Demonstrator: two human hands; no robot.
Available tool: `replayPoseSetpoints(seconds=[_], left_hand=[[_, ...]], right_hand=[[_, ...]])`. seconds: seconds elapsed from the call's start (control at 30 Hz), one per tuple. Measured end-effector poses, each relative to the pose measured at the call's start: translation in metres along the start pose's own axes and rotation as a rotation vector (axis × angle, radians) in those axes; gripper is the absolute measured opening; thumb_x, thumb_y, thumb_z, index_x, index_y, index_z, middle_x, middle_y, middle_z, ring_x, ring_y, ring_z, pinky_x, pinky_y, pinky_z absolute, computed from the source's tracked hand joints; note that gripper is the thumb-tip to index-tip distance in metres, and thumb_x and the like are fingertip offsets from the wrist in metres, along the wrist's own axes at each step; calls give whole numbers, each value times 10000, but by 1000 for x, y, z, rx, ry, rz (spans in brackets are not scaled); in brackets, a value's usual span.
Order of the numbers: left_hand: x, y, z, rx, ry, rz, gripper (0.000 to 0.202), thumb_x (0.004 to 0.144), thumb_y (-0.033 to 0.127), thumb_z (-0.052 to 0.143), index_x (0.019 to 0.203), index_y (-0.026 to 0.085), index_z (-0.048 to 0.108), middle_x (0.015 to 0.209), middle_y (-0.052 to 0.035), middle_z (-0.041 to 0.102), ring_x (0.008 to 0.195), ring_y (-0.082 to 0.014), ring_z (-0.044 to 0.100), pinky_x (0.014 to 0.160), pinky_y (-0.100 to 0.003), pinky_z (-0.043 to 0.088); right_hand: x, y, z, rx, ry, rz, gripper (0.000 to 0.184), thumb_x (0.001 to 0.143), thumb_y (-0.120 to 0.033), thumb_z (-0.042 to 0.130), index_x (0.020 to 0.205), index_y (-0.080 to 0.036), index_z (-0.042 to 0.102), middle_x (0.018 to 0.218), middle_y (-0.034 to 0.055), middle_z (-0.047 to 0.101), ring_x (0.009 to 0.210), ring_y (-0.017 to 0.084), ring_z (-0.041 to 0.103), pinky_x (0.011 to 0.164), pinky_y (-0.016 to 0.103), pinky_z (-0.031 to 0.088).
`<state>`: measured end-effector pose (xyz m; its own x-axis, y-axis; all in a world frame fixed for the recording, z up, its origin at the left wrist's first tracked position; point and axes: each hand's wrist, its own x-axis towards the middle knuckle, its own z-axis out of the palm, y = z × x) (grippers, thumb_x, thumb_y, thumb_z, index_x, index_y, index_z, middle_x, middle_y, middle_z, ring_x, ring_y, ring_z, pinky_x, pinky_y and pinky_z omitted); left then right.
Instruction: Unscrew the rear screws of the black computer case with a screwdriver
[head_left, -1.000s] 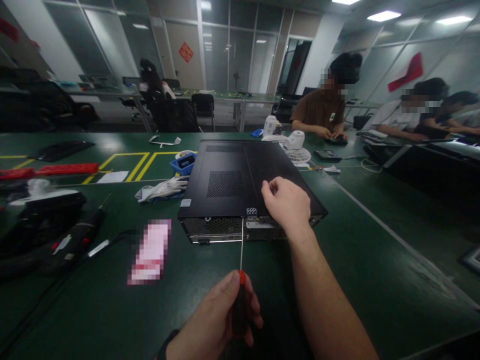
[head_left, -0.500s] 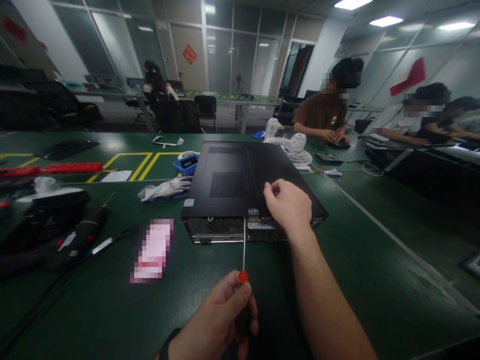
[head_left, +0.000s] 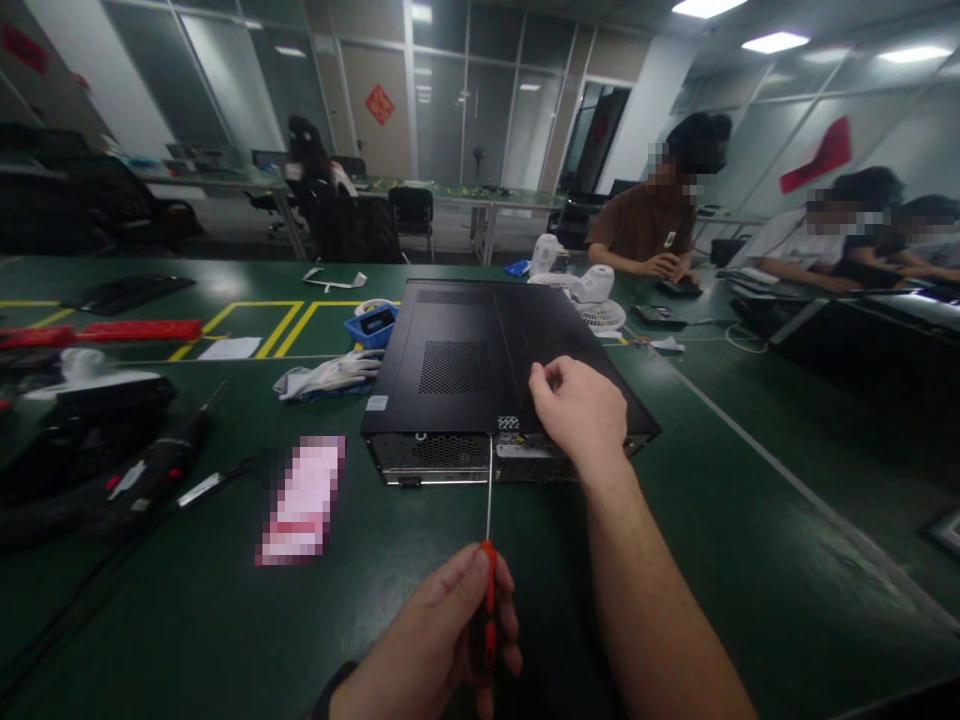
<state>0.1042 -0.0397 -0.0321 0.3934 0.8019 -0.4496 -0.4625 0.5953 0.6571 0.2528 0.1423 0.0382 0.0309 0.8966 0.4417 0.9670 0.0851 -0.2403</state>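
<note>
A black desktop computer case (head_left: 465, 365) lies flat on the green table (head_left: 750, 560), its rear panel facing me. My left hand (head_left: 450, 630) is wrapped round the red and black handle of a long screwdriver (head_left: 487, 590). The thin shaft runs up to the top edge of the rear panel, and its tip touches there. My right hand (head_left: 577, 410) rests on the case's near right corner with the fingers curled; whether it holds anything is hidden.
A power driver (head_left: 150, 475) and black gear lie at the left. White gloves (head_left: 326, 375) and a blue tray (head_left: 371, 325) sit left of the case, a blurred pink card (head_left: 304, 500) nearer me. Small white fans (head_left: 592, 295) stand behind. Other people work at the far right.
My left hand has shifted its grip on the screwdriver handle, showing more red. The tip stays at the rear panel. My right hand holds still.
</note>
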Motion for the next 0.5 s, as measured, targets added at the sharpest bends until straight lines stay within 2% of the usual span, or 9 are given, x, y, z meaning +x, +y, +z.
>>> replayPoseSetpoints(seconds=[0.17, 0.37, 0.5], left_hand=[[0, 0, 0, -18, -12, 9, 530, 824, 662, 680, 1018, 180, 581, 754, 9, 594, 576, -100, 560, 375, -161, 420], [-1, -1, -1, -14, 0, 19, 421, 842, 569, 719, 895, 202, 519, 787, 14, 591, 597, -104, 559, 378, -173, 433], [-1, -2, -2, -78, -6, 16, 436, 859, 591, 684, 978, 184, 581, 818, -11, 607, 651, -125, 593, 428, -200, 474]], right_hand=[[0, -1, 0, -8, -3, 9, 316, 972, -445, 503, 813, -245, 689, 868, 33, 732, 779, 198, 632, 603, 322, 257], [0, -1, -1, 1, 3, 5, 309, 971, -445, 511, 823, -243, 691, 866, 36, 735, 798, 212, 648, 614, 313, 288], [0, -2, -1, 9, 1, 14, 302, 969, -439, 518, 838, -238, 701, 876, 48, 734, 808, 216, 650, 634, 314, 322]])
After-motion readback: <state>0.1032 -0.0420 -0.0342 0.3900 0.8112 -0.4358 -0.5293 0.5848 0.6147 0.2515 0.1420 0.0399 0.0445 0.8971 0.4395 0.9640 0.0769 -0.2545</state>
